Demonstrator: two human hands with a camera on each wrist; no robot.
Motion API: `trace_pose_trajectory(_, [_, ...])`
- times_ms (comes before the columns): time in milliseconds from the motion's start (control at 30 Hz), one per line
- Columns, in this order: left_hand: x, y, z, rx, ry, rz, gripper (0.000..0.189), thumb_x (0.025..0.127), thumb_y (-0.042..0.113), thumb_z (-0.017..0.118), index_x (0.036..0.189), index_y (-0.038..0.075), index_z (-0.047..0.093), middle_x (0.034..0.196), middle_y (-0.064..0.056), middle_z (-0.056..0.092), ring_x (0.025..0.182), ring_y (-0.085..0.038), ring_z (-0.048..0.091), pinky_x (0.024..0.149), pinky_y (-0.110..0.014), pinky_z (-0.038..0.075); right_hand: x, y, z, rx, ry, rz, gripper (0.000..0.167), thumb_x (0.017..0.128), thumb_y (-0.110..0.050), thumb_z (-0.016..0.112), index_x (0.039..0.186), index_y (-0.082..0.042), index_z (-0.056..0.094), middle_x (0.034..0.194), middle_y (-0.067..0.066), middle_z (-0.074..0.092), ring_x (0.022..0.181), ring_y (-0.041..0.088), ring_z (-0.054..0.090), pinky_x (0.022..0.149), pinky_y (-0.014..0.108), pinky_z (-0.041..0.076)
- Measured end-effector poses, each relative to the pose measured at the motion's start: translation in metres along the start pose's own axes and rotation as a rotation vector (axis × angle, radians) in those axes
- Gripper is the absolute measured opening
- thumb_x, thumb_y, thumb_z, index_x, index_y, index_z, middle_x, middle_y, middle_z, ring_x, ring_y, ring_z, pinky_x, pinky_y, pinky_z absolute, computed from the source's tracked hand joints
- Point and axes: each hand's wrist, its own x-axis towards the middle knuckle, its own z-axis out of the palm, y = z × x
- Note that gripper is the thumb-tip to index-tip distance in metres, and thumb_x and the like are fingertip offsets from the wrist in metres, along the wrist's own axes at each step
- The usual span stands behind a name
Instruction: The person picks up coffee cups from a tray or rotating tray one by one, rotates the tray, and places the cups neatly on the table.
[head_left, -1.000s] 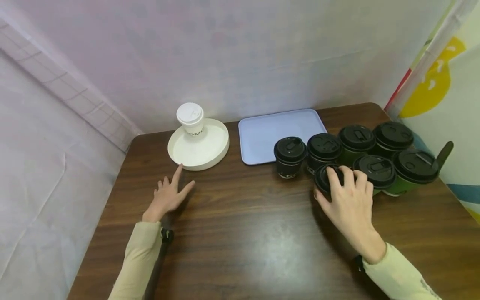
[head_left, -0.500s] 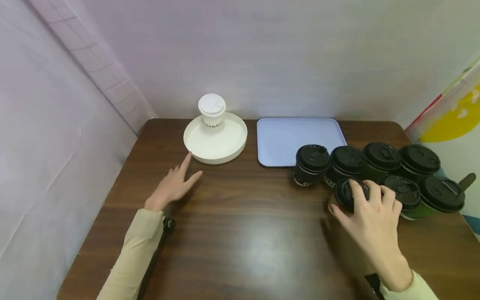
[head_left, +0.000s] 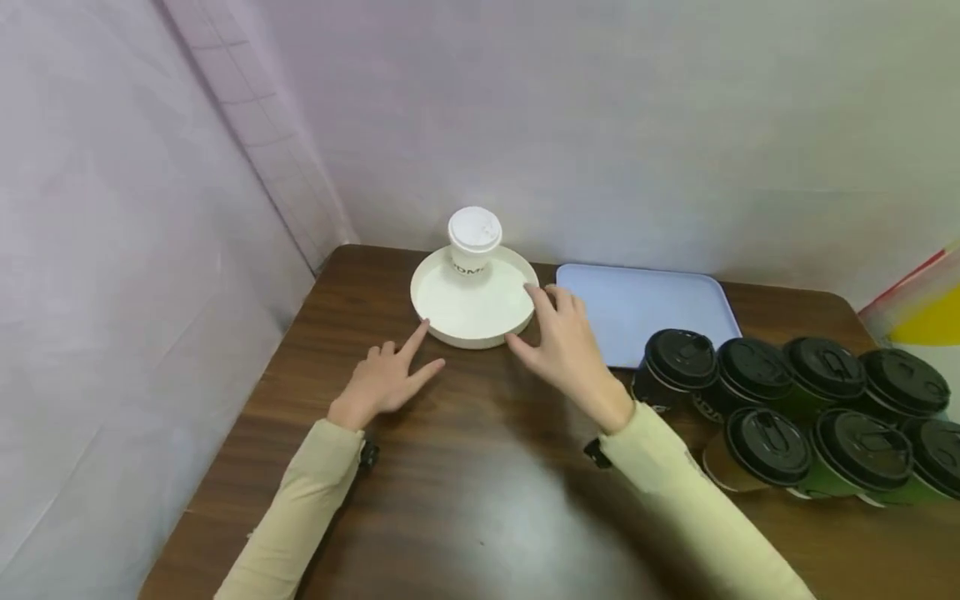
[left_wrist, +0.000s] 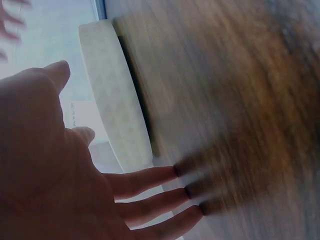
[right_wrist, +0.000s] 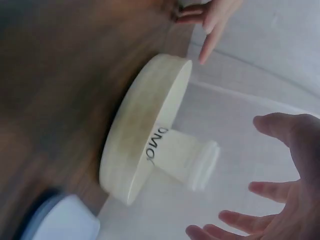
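On the round white tray (head_left: pixel 480 312) stands a white lidded paper cup (head_left: pixel 472 242) with dark lettering. My left hand (head_left: pixel 386 379) is spread by the tray's front left, its index fingertip right at the rim. The other fingertips come down close to the wood in the left wrist view. At the tray's right side my right hand (head_left: pixel 566 346) has its thumb and fingers apart, with nothing between them. In the right wrist view the tray wall (right_wrist: pixel 145 105) and the cup (right_wrist: pixel 177 157) lie beyond the open fingers.
A pale blue rectangular tray (head_left: pixel 637 304) lies right of the round one. Several black-lidded cups crowd the table's right side, among them a brown one (head_left: pixel 727 462) and green ones. A pale cloth wall (head_left: pixel 600 125) rises behind the wooden table (head_left: pixel 450 500).
My right hand has left the black-lidded brown cup and moved left to the round tray. The left hand stays at the rim. The head view has turned toward the right cups' left.
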Motion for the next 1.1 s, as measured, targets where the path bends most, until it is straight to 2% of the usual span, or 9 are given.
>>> trace_pose_trajectory(100, [0.004, 0.014, 0.009, -0.011, 0.016, -0.007, 0.082, 0.103, 0.072, 0.03, 0.168, 0.031, 0.002, 0.153, -0.038, 0.044, 0.135, -0.059, 0.047, 0.101, -0.067, 0.05, 0.035, 0.003, 0.015, 0.031, -0.07, 0.034, 0.077, 0.09, -0.036, 0.078, 0.152, -0.002, 0.045, 0.146, 0.034, 0.048, 0.133, 0.055, 0.048, 0.109, 0.064, 0.047])
trace_pose_trajectory(200, [0.009, 0.024, 0.017, -0.023, 0.025, -0.017, 0.083, 0.102, 0.073, 0.03, 0.168, 0.031, 0.001, 0.154, -0.034, 0.044, 0.137, -0.057, 0.046, 0.103, -0.065, 0.05, 0.063, 0.01, 0.028, 0.034, -0.117, 0.083, 0.079, 0.093, -0.038, 0.074, 0.156, -0.005, 0.04, 0.151, 0.035, 0.042, 0.136, 0.055, 0.044, 0.105, 0.064, 0.05])
trace_pose_trajectory(333, [0.013, 0.037, 0.026, -0.012, 0.022, -0.013, 0.083, 0.101, 0.075, 0.029, 0.168, 0.033, 0.001, 0.152, -0.032, 0.047, 0.133, -0.054, 0.049, 0.099, -0.062, 0.052, 0.09, 0.021, 0.036, 0.019, -0.139, 0.152, 0.083, 0.093, -0.041, 0.072, 0.16, -0.01, 0.033, 0.157, 0.036, 0.033, 0.139, 0.055, 0.041, 0.102, 0.066, 0.052])
trace_pose_trajectory(467, [0.01, 0.048, 0.033, 0.007, 0.034, -0.015, 0.081, 0.101, 0.076, 0.031, 0.167, 0.036, 0.008, 0.144, -0.031, 0.051, 0.124, -0.05, 0.052, 0.095, -0.063, 0.051, 0.109, 0.024, 0.042, -0.014, -0.153, 0.168, 0.087, 0.093, -0.043, 0.072, 0.162, -0.012, 0.029, 0.158, 0.036, 0.031, 0.142, 0.055, 0.038, 0.107, 0.063, 0.05])
trace_pose_trajectory(667, [0.008, 0.057, 0.035, 0.025, 0.054, -0.019, 0.074, 0.101, 0.074, 0.034, 0.165, 0.044, 0.012, 0.146, -0.03, 0.048, 0.13, -0.052, 0.049, 0.1, -0.07, 0.047, 0.128, 0.025, 0.048, -0.051, -0.145, 0.188, 0.086, 0.091, -0.042, 0.074, 0.161, -0.014, 0.032, 0.157, 0.033, 0.031, 0.138, 0.052, 0.04, 0.099, 0.059, 0.057])
trace_pose_trajectory(767, [0.009, 0.06, 0.035, 0.025, 0.053, -0.017, 0.073, 0.101, 0.074, 0.034, 0.164, 0.047, 0.011, 0.149, -0.032, 0.046, 0.132, -0.053, 0.047, 0.102, -0.07, 0.046, 0.133, 0.026, 0.05, -0.054, -0.136, 0.181, 0.085, 0.091, -0.041, 0.074, 0.161, -0.014, 0.033, 0.158, 0.033, 0.029, 0.138, 0.053, 0.041, 0.099, 0.059, 0.056])
trace_pose_trajectory(933, [0.009, 0.066, 0.039, 0.041, 0.043, -0.009, 0.072, 0.101, 0.075, 0.033, 0.164, 0.048, 0.012, 0.149, -0.033, 0.046, 0.131, -0.052, 0.049, 0.099, -0.068, 0.048, 0.137, 0.029, 0.056, -0.039, -0.136, 0.172, 0.082, 0.091, -0.04, 0.074, 0.158, -0.012, 0.037, 0.158, 0.034, 0.029, 0.138, 0.054, 0.042, 0.1, 0.06, 0.056])
trace_pose_trajectory(1100, [0.011, 0.074, 0.042, 0.05, 0.032, 0.02, 0.07, 0.101, 0.074, 0.032, 0.164, 0.049, 0.014, 0.147, -0.034, 0.047, 0.127, -0.051, 0.051, 0.096, -0.065, 0.05, 0.137, 0.038, 0.064, -0.029, -0.095, 0.169, 0.074, 0.091, -0.034, 0.074, 0.152, -0.008, 0.041, 0.153, 0.034, 0.037, 0.135, 0.053, 0.046, 0.101, 0.061, 0.055])
